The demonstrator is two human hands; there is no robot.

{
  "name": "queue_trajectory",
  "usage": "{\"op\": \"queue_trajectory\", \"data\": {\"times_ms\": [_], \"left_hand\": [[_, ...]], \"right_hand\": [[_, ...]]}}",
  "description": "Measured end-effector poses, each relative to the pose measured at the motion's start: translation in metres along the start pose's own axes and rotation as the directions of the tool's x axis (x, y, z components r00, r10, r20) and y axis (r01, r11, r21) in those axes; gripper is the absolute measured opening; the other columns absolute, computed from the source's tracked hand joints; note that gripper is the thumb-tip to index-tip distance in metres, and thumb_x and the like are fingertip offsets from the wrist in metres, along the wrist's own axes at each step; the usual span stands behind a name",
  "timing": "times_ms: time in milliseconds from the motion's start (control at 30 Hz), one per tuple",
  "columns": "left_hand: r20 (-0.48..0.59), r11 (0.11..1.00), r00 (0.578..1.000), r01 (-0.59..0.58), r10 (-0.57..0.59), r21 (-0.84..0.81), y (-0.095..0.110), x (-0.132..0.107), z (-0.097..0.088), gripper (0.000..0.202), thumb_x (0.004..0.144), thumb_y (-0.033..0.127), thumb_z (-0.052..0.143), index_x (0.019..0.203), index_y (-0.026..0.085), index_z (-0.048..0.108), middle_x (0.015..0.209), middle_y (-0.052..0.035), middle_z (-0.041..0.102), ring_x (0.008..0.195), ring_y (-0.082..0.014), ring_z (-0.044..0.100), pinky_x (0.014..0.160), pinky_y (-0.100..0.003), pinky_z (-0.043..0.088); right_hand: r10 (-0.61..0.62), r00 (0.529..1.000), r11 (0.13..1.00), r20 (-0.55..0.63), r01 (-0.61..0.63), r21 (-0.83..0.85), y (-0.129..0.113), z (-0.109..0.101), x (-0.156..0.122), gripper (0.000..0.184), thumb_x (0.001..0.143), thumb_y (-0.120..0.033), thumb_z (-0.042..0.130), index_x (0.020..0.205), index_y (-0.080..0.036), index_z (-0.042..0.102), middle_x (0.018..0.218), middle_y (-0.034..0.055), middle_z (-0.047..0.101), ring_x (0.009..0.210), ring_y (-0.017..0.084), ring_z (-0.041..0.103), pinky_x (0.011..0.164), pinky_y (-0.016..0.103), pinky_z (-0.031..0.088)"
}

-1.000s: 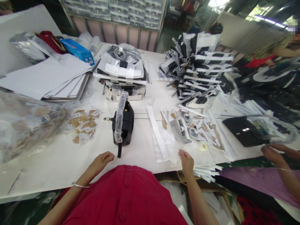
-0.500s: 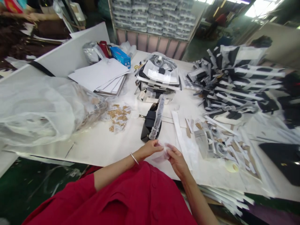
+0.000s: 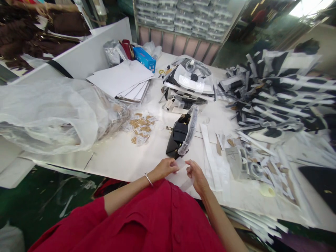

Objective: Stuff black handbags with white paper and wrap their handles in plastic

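A small, thin translucent sheet (image 3: pixel 180 162) is between my hands, close to my body at the table's front edge. My left hand (image 3: pixel 165 168) pinches its left side. My right hand (image 3: pixel 196 174) has its fingers curled and pressed together at the other side, with a pale part of the sheet hanging below. Just beyond them stands a small black handbag (image 3: pixel 173 145), its top apart and a metal-tipped strap sticking out to the left. The bag's handle (image 3: pixel 191 129) is wrapped in clear plastic and arches over its right side.
Brown tags (image 3: pixel 141 127) lie left of the bag, beside a large plastic bag (image 3: pixel 52 115). White sheets (image 3: pixel 123 78) and a blue box (image 3: pixel 144 59) are farther back. Wrapped bags (image 3: pixel 193 82) stand behind; a strap pile (image 3: pixel 283 94) and tape dispenser (image 3: pixel 236 161) are right.
The view has shifted, so the table's things appear farther right. The sheet between my hands has been spread and turned, and my right fingers have changed position on it.
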State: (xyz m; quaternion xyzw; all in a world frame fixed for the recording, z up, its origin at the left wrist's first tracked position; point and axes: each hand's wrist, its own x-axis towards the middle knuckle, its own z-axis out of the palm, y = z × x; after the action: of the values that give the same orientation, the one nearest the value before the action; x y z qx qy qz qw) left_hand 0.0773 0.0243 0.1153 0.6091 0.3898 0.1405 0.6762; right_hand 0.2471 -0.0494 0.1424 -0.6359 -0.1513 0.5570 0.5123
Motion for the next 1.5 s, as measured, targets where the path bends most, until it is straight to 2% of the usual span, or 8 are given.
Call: {"op": "queue_trajectory", "data": {"times_ms": [100, 233, 433, 633, 833, 1000, 1167, 1500], "left_hand": [[0.017, 0.999, 1.000, 0.007, -0.008, 0.041, -0.009, -0.004, -0.001, 0.019, 0.073, 0.035, 0.060, 0.073, 0.016, 0.060, 0.067, -0.0007, 0.064, 0.065, -0.0158, 0.058, 0.062, -0.025, 0.039], [-0.030, 0.996, 1.000, -0.007, 0.010, 0.090, -0.020, -0.009, -0.001, 0.020, 0.070, 0.034, 0.065, 0.077, 0.016, 0.059, 0.068, 0.0020, 0.061, 0.065, -0.0135, 0.052, 0.059, -0.023, 0.035], [-0.048, 0.998, 0.997, 0.056, -0.056, -0.004, -0.031, -0.014, -0.002, 0.021, 0.072, 0.037, 0.061, 0.073, 0.016, 0.059, 0.064, 0.0003, 0.063, 0.061, -0.0147, 0.056, 0.061, -0.025, 0.040], [-0.114, 0.994, 0.987, 0.108, -0.109, -0.021, -0.045, -0.020, -0.015, 0.023, 0.075, 0.040, 0.059, 0.070, 0.017, 0.058, 0.061, -0.0002, 0.065, 0.060, -0.0151, 0.058, 0.063, -0.026, 0.043], [-0.190, 0.993, 0.980, 0.040, -0.061, -0.113, -0.059, -0.026, -0.029, 0.024, 0.074, 0.041, 0.061, 0.071, 0.017, 0.059, 0.069, -0.0010, 0.066, 0.068, -0.0153, 0.058, 0.068, -0.027, 0.042], [-0.267, 0.992, 0.958, 0.079, -0.102, -0.096, -0.074, -0.034, -0.039, 0.028, 0.071, 0.045, 0.064, 0.072, 0.017, 0.058, 0.066, 0.0022, 0.061, 0.065, -0.0134, 0.051, 0.064, -0.026, 0.038], [-0.207, 0.986, 0.969, 0.114, -0.138, -0.120, -0.089, -0.050, -0.051, 0.037, 0.070, 0.052, 0.067, 0.073, 0.016, 0.060, 0.069, 0.0004, 0.062, 0.065, -0.0134, 0.050, 0.063, -0.026, 0.036], [-0.100, 0.961, 0.982, 0.135, -0.162, -0.241, -0.079, -0.060, -0.044, 0.040, 0.068, 0.055, 0.071, 0.076, 0.016, 0.062, 0.076, -0.0018, 0.068, 0.071, -0.0145, 0.057, 0.068, -0.026, 0.040]], "right_hand": [[0.041, 0.995, 0.982, 0.091, -0.023, -0.187, 0.005, 0.012, -0.002, 0.046, 0.060, -0.051, 0.082, 0.093, -0.020, 0.072, 0.067, -0.0010, 0.064, 0.056, 0.012, 0.050, 0.053, 0.026, 0.035], [0.033, 0.993, 0.972, 0.112, -0.006, -0.233, 0.020, 0.024, -0.002, 0.043, 0.055, -0.054, 0.084, 0.070, -0.017, 0.069, 0.065, 0.0010, 0.066, 0.059, 0.014, 0.053, 0.057, 0.027, 0.038], [0.075, 0.995, 0.969, 0.062, -0.058, -0.239, 0.043, 0.030, 0.009, 0.046, 0.058, -0.056, 0.081, 0.059, -0.018, 0.056, 0.048, -0.0052, 0.051, 0.046, 0.008, 0.036, 0.048, 0.024, 0.025], [0.013, 0.992, 0.970, -0.128, -0.043, -0.238, 0.058, 0.018, 0.033, 0.045, 0.057, -0.056, 0.079, 0.075, -0.018, 0.066, 0.055, -0.0051, 0.053, 0.048, 0.008, 0.034, 0.048, 0.025, 0.025], [-0.026, 0.999, 0.931, -0.022, 0.017, -0.364, 0.058, 0.029, 0.049, 0.043, 0.051, -0.054, 0.080, 0.070, -0.017, 0.068, 0.055, -0.0043, 0.054, 0.055, 0.011, 0.040, 0.053, 0.027, 0.030], [0.041, 0.996, 0.959, 0.081, -0.016, -0.284, 0.052, 0.039, 0.026, 0.042, 0.058, -0.053, 0.080, 0.074, -0.015, 0.071, 0.052, -0.0054, 0.046, 0.051, 0.008, 0.033, 0.050, 0.026, 0.022], [0.035, 0.995, 0.998, 0.088, -0.030, -0.061, 0.039, 0.052, 0.007, 0.045, 0.061, -0.052, 0.081, 0.087, -0.017, 0.071, 0.053, -0.0074, 0.042, 0.048, 0.007, 0.028, 0.047, 0.026, 0.018], [-0.038, 0.999, 0.983, 0.038, 0.044, -0.180, 0.046, 0.063, 0.015, 0.043, 0.060, -0.051, 0.081, 0.085, -0.017, 0.073, 0.060, -0.0037, 0.053, 0.056, 0.009, 0.035, 0.052, 0.026, 0.024]]}}
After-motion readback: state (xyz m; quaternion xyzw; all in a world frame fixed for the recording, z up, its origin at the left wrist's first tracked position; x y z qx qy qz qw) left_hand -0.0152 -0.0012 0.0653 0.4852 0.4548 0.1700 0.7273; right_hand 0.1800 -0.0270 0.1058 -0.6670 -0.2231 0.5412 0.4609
